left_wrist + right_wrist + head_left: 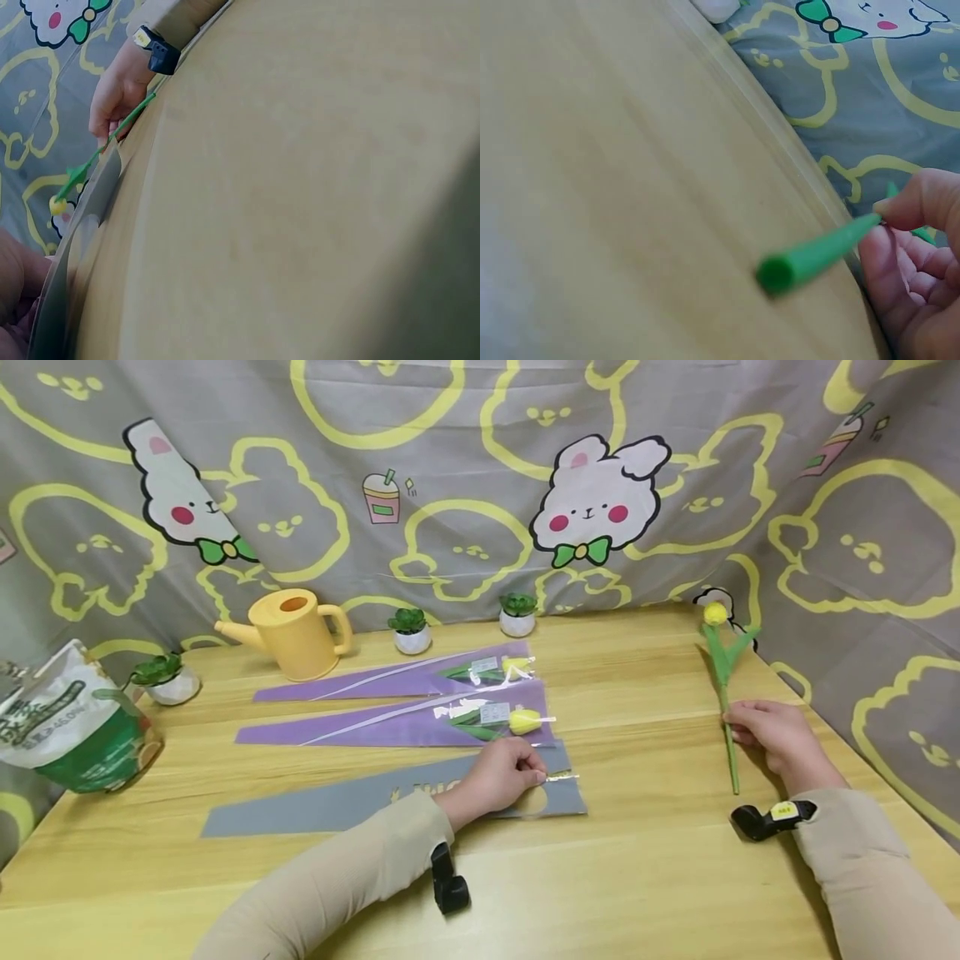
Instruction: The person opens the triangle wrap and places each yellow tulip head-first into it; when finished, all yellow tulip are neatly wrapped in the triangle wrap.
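Observation:
Between thumb and fingers, my right hand [776,739] pinches the green stem of a yellow artificial tulip [722,672]. The flower head points toward the back of the table, and the stem's cut end [778,274] faces the right wrist camera. My left hand [501,774] pinches a grey flower sleeve [315,797] near its wide end, where a shiny strip shows. In the left wrist view the sleeve [101,184] stands partly raised off the wood, and the left hand [16,289] is largely cut off. Its fingertips are partly hidden in the head view.
Behind the grey sleeve lie two purple sleeves [375,724], each holding a yellow tulip [525,721]. A yellow watering can [296,639], several small potted succulents [411,631] and a green-white bag [90,727] stand along the back and left. A patterned curtain [450,468] hangs behind the table [600,877].

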`<move>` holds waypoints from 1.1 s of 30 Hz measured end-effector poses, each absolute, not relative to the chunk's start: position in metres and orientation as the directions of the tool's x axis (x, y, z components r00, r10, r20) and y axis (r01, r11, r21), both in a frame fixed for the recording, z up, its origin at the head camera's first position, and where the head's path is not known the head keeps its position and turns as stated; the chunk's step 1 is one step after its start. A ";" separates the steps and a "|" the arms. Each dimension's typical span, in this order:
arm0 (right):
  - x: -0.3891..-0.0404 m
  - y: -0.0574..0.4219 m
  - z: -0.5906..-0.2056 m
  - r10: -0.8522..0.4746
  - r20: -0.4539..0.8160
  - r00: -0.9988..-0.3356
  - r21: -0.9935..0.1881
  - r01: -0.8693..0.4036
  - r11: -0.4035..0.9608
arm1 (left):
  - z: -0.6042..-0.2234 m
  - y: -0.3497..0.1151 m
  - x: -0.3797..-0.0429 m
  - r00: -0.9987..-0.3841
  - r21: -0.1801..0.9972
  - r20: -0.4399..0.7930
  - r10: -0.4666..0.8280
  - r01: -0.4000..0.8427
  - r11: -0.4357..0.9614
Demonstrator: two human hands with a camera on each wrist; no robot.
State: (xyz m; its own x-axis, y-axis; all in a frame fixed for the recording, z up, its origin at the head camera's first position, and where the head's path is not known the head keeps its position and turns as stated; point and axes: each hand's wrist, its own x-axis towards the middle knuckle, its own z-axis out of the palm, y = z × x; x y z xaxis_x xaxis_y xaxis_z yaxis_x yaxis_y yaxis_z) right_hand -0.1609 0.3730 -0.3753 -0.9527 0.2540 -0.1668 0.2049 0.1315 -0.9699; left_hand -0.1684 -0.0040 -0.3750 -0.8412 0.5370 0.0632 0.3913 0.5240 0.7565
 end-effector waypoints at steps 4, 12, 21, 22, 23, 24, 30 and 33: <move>-0.158 0.372 -0.379 0.229 -0.163 -0.959 -0.985 0.147 -0.086 | -0.376 -0.003 -0.167 -0.843 0.751 0.055 0.534 0.387 0.534; -0.154 0.366 -0.380 0.153 -0.077 -0.985 -0.958 0.030 -0.285 | -0.375 -0.002 -0.166 -0.840 0.733 0.072 0.538 0.410 0.542; -0.154 0.344 -0.377 0.057 0.013 -0.998 -0.926 -0.034 -0.375 | -0.377 -0.004 -0.166 -0.833 0.735 0.106 0.543 0.434 0.522; -0.154 0.340 -0.377 0.047 0.031 -0.998 -0.924 -0.047 -0.378 | -0.377 -0.004 -0.166 -0.832 0.735 0.110 0.543 0.436 0.520; -0.154 0.336 -0.377 0.038 0.047 -0.998 -0.921 -0.058 -0.386 | -0.378 -0.005 -0.166 -0.831 0.735 0.116 0.544 0.440 0.515; -0.154 0.332 -0.376 0.032 0.058 -0.998 -0.918 -0.066 -0.391 | -0.378 -0.005 -0.167 -0.831 0.735 0.116 0.544 0.440 0.515; -0.152 0.305 -0.376 0.041 0.075 -0.996 -0.917 -0.085 -0.390 | -0.379 -0.006 -0.167 -0.827 0.734 0.111 0.551 0.442 0.516; -0.150 0.292 -0.374 0.074 0.056 -0.996 -0.921 -0.080 -0.381 | -0.380 -0.008 -0.167 -0.817 0.724 0.121 0.564 0.462 0.513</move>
